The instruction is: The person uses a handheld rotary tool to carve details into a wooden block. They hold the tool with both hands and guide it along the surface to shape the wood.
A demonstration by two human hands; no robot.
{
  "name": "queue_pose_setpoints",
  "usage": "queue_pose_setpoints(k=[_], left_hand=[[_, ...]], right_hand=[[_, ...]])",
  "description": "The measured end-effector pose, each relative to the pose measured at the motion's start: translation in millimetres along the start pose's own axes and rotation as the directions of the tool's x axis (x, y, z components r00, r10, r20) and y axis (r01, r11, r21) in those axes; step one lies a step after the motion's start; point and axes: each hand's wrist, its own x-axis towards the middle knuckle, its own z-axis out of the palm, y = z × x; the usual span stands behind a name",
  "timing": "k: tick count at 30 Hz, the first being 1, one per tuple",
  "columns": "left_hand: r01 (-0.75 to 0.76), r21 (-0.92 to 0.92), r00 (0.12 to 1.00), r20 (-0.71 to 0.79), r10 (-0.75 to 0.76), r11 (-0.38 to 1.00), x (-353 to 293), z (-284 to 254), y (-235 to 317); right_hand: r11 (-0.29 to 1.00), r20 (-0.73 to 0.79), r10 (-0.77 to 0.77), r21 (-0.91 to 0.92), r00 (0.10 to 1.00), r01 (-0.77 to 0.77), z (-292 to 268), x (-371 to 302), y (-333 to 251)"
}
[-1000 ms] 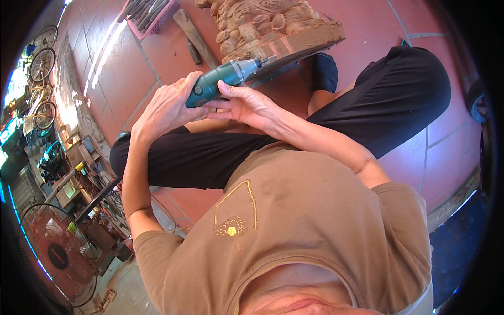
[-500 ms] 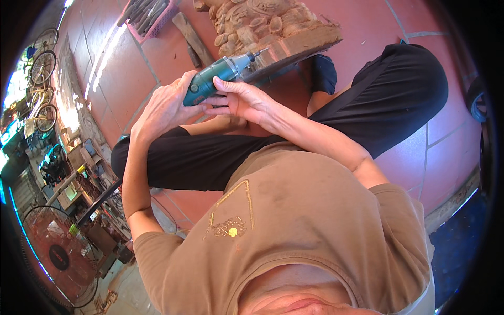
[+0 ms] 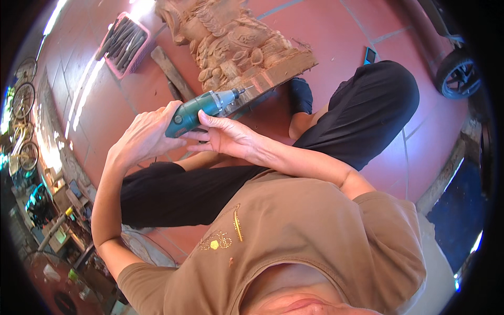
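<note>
A green handheld rotary tool [image 3: 191, 113] with a grey metal nose and a thin bit lies slantwise across both my hands, its tip pointing up to the right. My left hand [image 3: 144, 134] is closed around the tool's rear end. From the other side, my right hand [image 3: 228, 137] grips the body, thumb on top and fingers beneath. Just beyond the bit is a brown wood carving [image 3: 226, 52] with rounded relief on a flat base. The bit's tip overlaps the base's near edge in view; whether they touch, I cannot tell.
A pink basket [image 3: 144, 42] of carving tools and a wooden mallet-like piece [image 3: 170, 71] lie left of the carving. My crossed legs [image 3: 362, 113] flank the work. A phone-like blue device [image 3: 369, 55], a black wheel [image 3: 458, 73] and a fan [image 3: 63, 286] stand farther out.
The view has shifted, bringing more of the carving, the basket and the wheel into sight. Both hands keep hold of the rotary tool, with little change in grip.
</note>
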Motion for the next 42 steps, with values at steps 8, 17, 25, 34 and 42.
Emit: queue_pose_setpoints(k=[8,17,25,34,42], left_hand=[[-0.170,0.009,0.980,-0.106,0.170,0.985,-3.5,-3.3,-9.7],[-0.218,-0.046,0.976,-0.017,0.217,0.975,15.7,-11.5,10.2],[-0.125,-0.016,0.992,0.020,0.125,0.992,12.5,-1.5,29.7],[-0.170,0.011,0.982,-0.082,0.170,0.985,14.5,17.7,26.9],[-0.123,0.037,0.992,-0.026,0.124,0.992,19.8,16.6,22.7]], right_hand=[[0.997,-0.042,-0.080,-0.024,0.996,0.079,18.5,-4.9,5.8],[0.990,-0.037,-0.135,-0.042,0.990,0.133,10.6,-24.7,-4.2],[0.986,0.009,-0.151,-0.065,0.988,0.151,3.8,-36.5,-1.5],[0.994,0.003,-0.095,-0.061,0.995,0.095,-8.4,-38.6,-7.0],[0.997,0.002,-0.073,-0.020,0.997,0.073,-14.4,-32.0,-7.6]])
